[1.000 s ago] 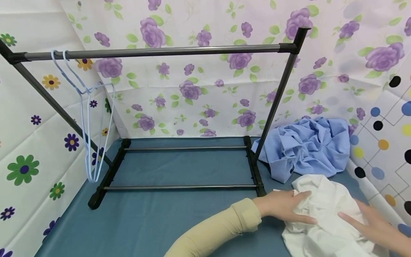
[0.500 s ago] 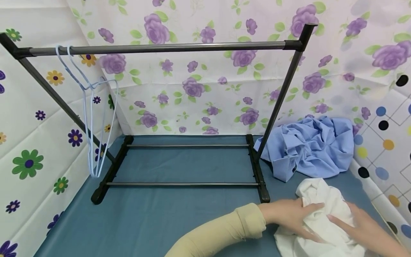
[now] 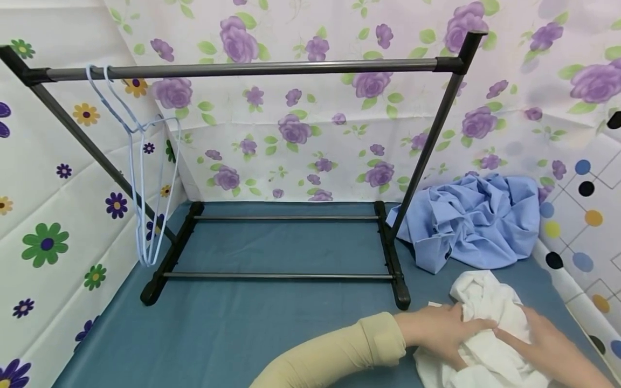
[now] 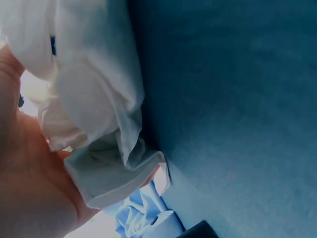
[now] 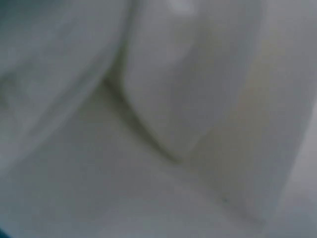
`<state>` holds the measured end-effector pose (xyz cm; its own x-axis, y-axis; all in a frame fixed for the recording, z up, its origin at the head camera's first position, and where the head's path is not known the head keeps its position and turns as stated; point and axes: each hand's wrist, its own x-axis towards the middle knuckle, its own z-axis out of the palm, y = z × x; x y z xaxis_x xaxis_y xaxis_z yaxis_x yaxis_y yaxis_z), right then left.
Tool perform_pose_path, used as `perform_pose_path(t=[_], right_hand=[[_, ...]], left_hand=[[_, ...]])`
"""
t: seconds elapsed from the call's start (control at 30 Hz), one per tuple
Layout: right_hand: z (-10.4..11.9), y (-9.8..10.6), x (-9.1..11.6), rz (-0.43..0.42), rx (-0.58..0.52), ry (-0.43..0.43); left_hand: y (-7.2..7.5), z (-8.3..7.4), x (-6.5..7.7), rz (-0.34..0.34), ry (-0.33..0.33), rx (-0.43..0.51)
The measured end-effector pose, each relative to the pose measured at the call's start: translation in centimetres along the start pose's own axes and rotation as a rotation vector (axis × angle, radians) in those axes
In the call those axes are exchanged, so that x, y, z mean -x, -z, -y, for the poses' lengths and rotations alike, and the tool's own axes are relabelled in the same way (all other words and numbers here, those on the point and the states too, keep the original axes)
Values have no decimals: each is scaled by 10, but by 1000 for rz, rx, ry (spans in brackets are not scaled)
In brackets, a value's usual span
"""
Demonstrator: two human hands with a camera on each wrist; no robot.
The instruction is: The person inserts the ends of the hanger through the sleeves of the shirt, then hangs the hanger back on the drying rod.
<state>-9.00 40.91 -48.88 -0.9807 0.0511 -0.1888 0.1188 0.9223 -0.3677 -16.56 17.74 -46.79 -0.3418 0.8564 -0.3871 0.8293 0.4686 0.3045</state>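
On the smooth blue-green worktop point(image 3: 281, 328), a tubular dark rack point(image 3: 262, 68) stands beside wrinkled blue fabric point(image 3: 477, 221). Nearer, soft white cloth point(image 3: 495, 353) bunches narrower than a second ago; the left hand point(image 3: 436, 326) and right hand point(image 3: 545, 339) grip its sides, thumbs, earlier apart, now almost meeting.

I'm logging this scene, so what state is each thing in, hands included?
Left hand: gripping the white cloth
Right hand: gripping it too
White cloth: crumpled, bunched up between the hands
Blue cloth: crumpled in a heap
Rack: standing
Hangers: hooked on the rack, bare
Left sleeve: cuff folded back
Flowered backdrop: hanging, lightly creased
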Motion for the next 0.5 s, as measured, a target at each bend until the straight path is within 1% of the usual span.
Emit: perform_pose_path(t=[0.13,0.23,0.4,0.5], right_hand=[[3,2,0,-17,-24,28],[8,4,-1,-20,-29,46],[13,5,-5,5,-11,30],[14,5,-6,4,-2,30]], left_hand=[[-2,-2,-1,-3,13,-33],[-1,-3,-1,10,15,-8],[-2,-4,2,11,22,25],[-2,-4,4,12,24,34]])
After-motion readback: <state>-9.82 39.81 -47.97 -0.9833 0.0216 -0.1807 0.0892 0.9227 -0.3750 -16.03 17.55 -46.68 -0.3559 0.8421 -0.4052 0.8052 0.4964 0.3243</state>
